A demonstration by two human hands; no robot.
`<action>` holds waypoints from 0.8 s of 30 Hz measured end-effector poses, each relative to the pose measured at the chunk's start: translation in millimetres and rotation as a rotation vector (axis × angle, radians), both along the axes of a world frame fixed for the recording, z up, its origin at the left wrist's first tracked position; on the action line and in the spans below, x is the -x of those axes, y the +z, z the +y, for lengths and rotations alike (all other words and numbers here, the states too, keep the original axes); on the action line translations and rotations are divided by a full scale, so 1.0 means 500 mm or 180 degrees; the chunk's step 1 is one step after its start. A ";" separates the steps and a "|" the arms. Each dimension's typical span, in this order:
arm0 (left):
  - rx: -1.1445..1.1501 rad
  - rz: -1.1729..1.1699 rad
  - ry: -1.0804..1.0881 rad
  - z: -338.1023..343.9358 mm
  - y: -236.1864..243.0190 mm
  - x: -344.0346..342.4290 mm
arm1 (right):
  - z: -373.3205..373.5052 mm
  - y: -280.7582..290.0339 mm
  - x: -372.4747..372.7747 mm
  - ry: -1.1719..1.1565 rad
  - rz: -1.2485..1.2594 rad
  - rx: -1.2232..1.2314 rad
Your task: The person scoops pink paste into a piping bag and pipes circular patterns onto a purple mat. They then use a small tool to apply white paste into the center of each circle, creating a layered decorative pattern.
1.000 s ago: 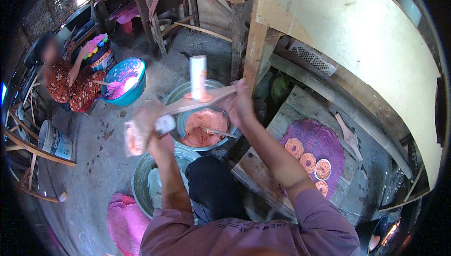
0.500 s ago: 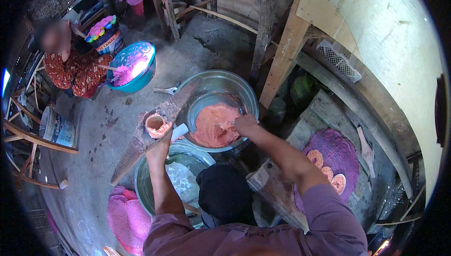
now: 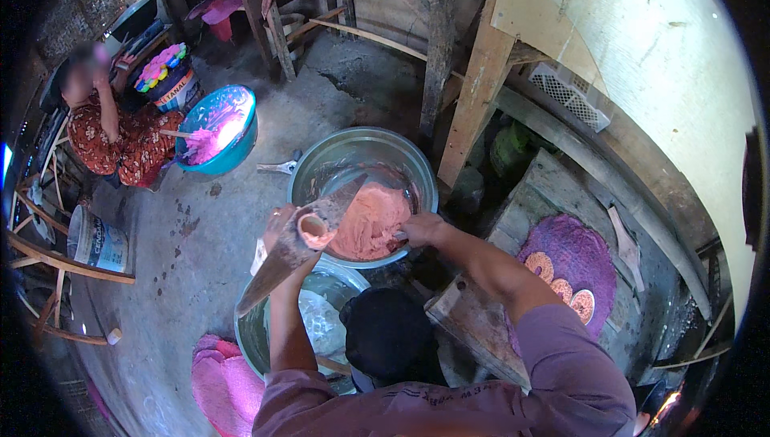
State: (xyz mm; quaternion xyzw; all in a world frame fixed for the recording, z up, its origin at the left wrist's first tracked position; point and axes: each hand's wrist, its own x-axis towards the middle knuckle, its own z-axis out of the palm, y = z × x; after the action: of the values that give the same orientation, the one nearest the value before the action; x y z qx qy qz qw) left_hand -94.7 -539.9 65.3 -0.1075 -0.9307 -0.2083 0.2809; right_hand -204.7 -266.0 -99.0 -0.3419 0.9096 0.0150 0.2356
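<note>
My left hand (image 3: 281,224) grips a long wooden board (image 3: 269,276) with a short tube (image 3: 311,227) set in it, salmon paste round its open top, held tilted over the near edge of a metal bowl (image 3: 337,138). My right hand (image 3: 427,230) is closed on a spoon handle (image 3: 401,235) at the bowl's right side, in salmon-pink paste (image 3: 369,216). Below, a second basin (image 3: 321,304) holds a pale, glossy substance. To my right, ring-shaped salmon pieces (image 3: 539,265) and a round mould (image 3: 582,307) lie on a purple sheet (image 3: 565,236).
At left a person (image 3: 104,128) sits by a teal tub (image 3: 208,164) of pink mixture and a bucket (image 3: 172,92). A wooden frame (image 3: 437,52) and pale panel (image 3: 634,12) stand ahead and right. Pink sheets (image 3: 220,381) and a white bucket (image 3: 96,240) rest at left.
My right hand has left the wooden board and gone down to the spoon in the paste. The board has swung to a slant in my left hand, its tube's opening now facing up.
</note>
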 end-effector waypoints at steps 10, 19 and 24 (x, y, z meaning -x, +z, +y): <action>-0.0148 -0.0260 0.0197 -0.006 -0.041 0.053 | 0.174 0.449 -0.190 -0.0663 0.0583 0.1158; -0.0639 -0.0411 -0.0309 0.091 0.026 0.079 | 0.106 0.535 -0.310 -0.0793 0.1641 0.1449; 0.0319 0.0055 -0.0473 0.121 0.103 0.062 | 0.151 0.680 -0.240 0.0442 0.2503 0.0542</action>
State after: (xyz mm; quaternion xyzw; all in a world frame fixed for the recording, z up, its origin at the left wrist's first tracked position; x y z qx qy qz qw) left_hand -125.7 -479.5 116.7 -0.1920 -0.9269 -0.1808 0.2670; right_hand -84.9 -190.4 241.2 -0.3890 0.9031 0.0850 -0.1608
